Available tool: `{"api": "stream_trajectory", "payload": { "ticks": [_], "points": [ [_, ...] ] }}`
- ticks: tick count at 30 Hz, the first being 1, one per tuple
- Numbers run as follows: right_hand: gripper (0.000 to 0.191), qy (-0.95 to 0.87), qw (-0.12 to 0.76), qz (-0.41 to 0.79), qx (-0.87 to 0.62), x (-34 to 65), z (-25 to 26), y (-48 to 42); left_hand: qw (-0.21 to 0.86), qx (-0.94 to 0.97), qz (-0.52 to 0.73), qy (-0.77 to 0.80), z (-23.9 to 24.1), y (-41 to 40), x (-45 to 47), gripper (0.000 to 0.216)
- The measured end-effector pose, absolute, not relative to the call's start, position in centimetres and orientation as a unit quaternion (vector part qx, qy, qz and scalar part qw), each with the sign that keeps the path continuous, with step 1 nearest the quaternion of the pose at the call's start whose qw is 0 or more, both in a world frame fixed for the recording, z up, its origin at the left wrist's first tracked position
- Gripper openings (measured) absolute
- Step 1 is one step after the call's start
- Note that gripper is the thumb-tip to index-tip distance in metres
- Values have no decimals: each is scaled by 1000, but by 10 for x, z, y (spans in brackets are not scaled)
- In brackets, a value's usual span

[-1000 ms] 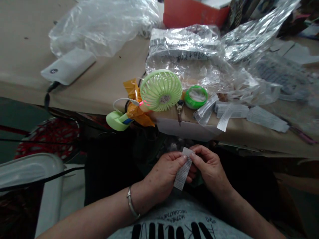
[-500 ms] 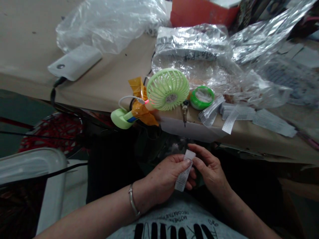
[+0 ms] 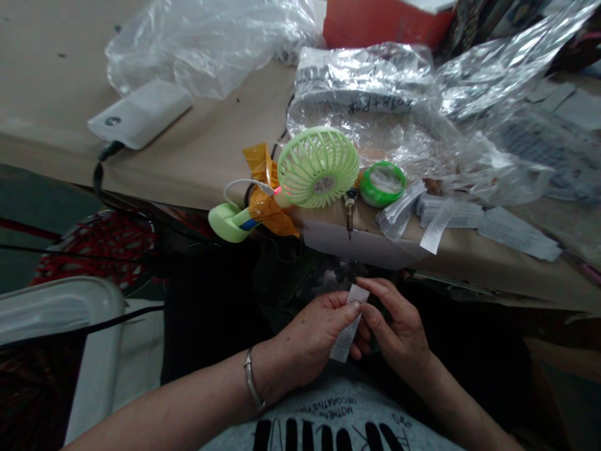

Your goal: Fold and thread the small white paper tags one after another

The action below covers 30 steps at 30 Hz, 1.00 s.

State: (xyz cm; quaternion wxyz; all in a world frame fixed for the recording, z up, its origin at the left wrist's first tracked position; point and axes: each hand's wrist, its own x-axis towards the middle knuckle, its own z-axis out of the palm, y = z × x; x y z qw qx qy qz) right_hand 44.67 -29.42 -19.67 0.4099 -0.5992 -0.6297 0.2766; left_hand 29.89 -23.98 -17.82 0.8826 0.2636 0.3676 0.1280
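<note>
A narrow white printed label (image 3: 344, 338) is pinched between the thumb and fingers of my left hand (image 3: 312, 335), above my lap. My right hand (image 3: 397, 319) closes in from the other side, its thumb and forefinger at the label's upper end. Small print covers the label's lower part, while the top end looks blank. My left thumb hides part of its middle. On the table edge ahead lie a fanned stack of white labels (image 3: 399, 210) and a single loose label strip (image 3: 436, 230).
A green clip fan (image 3: 318, 168) is taped at the table edge. Beside it are a small pointed tool (image 3: 350, 216) and a green-rimmed round tub (image 3: 382, 185). Plastic bags (image 3: 361, 94), a white power bank (image 3: 141, 113) and a red box (image 3: 387, 24) sit farther back. A red woven basket (image 3: 101, 247) stands left.
The right hand has shifted slightly down and right, its fingertips still at the label's upper end. The left hand keeps its hold on the label, nearly unmoved.
</note>
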Motion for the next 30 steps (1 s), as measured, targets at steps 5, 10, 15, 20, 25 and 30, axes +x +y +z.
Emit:
{"api": "stream_trajectory", "payload": {
  "ticks": [5,10,15,20,25,30],
  "points": [
    [31,-614,415,297,-602,443,-197,-290,873,267,151,379,-177,-239,298,25],
    [30,-527,452,380,-611,439,-196,-279,861,290,161,386,-176,-235,295,25],
    [16,-427,480,509,-573,435,-189,-264,852,312,187,376,-172,-230,292,27],
    [21,-384,483,589,-522,430,-187,-255,836,336,208,381,-167,-225,290,27],
    [19,-349,502,632,-476,427,-188,-248,809,402,214,372,-165,-218,291,29],
    [16,-421,521,517,-532,431,-179,-237,745,491,254,374,-170,-205,292,23]
  ]
}}
